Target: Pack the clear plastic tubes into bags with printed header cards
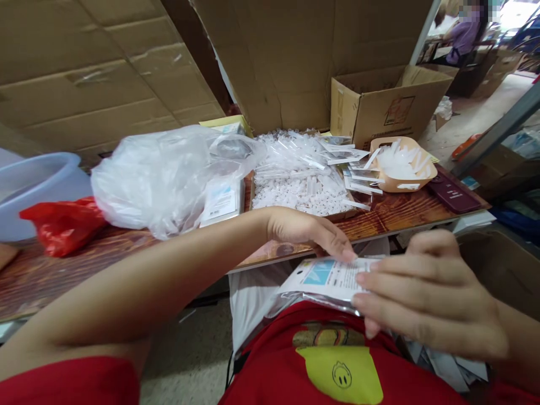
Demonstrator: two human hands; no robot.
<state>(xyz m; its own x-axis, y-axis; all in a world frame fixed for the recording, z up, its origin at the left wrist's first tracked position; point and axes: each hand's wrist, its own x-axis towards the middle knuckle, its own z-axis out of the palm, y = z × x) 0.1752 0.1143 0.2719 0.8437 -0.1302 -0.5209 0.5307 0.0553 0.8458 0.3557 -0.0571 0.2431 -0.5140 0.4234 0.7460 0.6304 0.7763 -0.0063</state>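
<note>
Right hand [439, 292] pinches one end of a printed packet [320, 275] over the lap, just off the near edge of the table [405, 211]; the left hand [301, 225] bends to its far edge, and whether it grips, I cannot tell. Plenty seems left: a tray [252, 194] heaped with white pieces [291, 197], then a tan basket [430, 177] of strips [399, 160]. Stacked packets [221, 199] beside the tray look done; the held one's sealing is unclear.
</note>
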